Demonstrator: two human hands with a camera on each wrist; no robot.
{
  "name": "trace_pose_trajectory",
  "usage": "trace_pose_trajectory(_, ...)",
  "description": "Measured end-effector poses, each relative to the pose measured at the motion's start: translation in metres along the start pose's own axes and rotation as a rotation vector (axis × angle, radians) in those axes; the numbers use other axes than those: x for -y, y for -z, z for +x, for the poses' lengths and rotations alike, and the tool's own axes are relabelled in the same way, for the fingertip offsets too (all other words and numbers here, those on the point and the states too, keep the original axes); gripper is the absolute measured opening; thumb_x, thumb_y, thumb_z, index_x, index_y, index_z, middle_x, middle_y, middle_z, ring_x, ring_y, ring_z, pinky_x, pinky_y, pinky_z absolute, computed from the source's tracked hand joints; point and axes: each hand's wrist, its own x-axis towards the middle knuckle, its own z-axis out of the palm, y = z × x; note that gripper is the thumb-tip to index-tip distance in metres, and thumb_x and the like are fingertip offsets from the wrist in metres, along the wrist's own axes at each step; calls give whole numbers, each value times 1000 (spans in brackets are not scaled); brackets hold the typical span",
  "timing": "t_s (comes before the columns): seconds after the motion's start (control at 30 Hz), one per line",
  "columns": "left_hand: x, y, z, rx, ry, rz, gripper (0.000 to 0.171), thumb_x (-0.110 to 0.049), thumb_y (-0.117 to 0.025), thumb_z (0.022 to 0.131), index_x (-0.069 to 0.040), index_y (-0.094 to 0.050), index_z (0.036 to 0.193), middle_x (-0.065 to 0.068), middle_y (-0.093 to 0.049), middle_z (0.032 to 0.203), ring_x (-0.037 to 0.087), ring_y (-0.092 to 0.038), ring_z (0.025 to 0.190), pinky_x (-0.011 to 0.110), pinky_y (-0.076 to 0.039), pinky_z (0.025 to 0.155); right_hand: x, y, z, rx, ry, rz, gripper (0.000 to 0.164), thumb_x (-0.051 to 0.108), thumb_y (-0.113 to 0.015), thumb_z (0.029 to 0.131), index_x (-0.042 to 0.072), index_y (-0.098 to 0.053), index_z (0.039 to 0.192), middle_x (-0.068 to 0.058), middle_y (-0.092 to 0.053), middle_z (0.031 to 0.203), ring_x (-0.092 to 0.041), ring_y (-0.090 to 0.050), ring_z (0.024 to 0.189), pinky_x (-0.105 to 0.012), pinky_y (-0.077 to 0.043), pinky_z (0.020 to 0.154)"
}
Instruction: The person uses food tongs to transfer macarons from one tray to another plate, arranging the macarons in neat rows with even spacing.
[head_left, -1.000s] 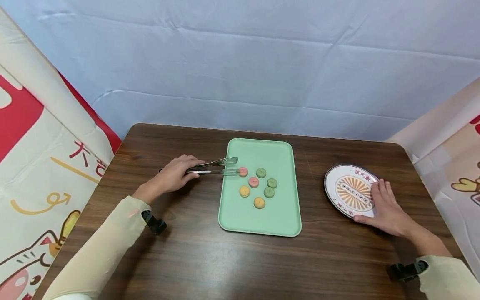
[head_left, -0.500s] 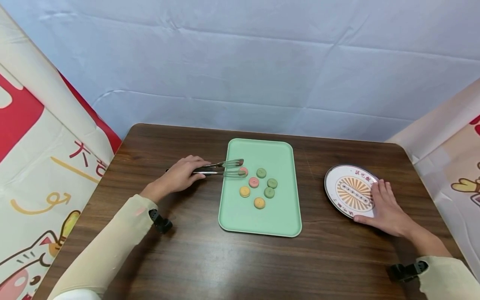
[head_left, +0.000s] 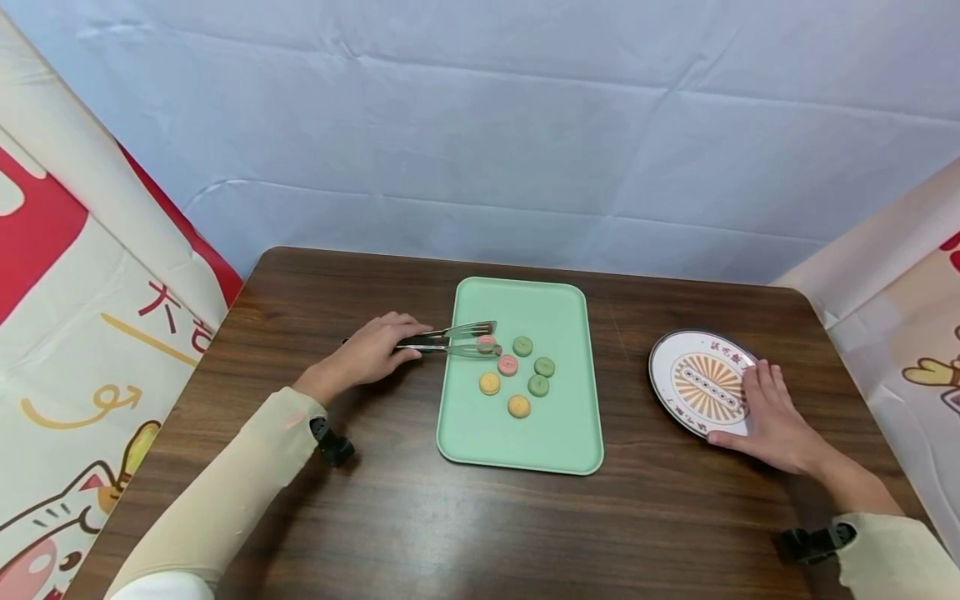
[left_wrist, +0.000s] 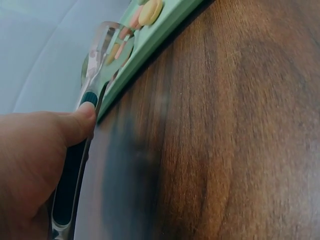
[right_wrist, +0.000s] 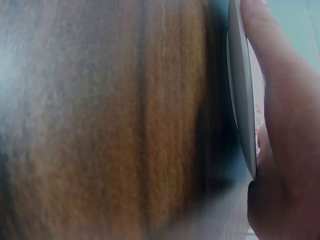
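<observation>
In the head view my left hand (head_left: 369,350) grips metal serving tongs (left_wrist: 75,165), their slotted ends parted over the left part of a green tray (head_left: 517,446). One pink macaron (head_left: 486,341) sits between those ends, partly covered; whether they touch it I cannot tell. A second pink macaron (head_left: 507,365) lies just right of the lower end. Green macarons (head_left: 522,346) and yellow macarons (head_left: 489,383) lie around them. Far to the right, my right hand (head_left: 776,421) rests on the near right rim of a white patterned plate (head_left: 705,379), with thumb and fingers spread.
Tray and plate stand apart on a brown wooden table (head_left: 450,533), with bare wood between them. A pale blue cloth (head_left: 480,133) hangs behind the far table edge. Printed cloths (head_left: 67,333) hang at both sides.
My left hand has moved right with the tongs, carrying their ends further over the tray and around the pink macaron. The right hand and the plate have stayed still.
</observation>
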Motion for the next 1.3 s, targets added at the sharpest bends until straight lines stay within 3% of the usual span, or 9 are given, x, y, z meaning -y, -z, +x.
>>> trace_pose_trajectory(0.4, -2, -3, 5, -1, -8, 48, 42, -21, -66, 102, -6, -61, 141, 14, -62, 132, 31, -58, 119, 50, -45, 102, 1, 0, -1, 8, -13, -1, 131, 51, -77, 85, -21, 10, 150, -46, 17, 154, -53, 24, 145, -52, 18, 117)
trace_pose_trajectory(1.3, -3, -3, 4, 24, -13, 12, 42, -17, -63, 104, -3, -59, 142, 15, -68, 129, 30, -62, 111, 46, -51, 93, -1, -3, -1, -3, -12, -11, 130, 51, -77, 85, -22, 9, 150, -46, 16, 155, -53, 23, 146, -50, 18, 118)
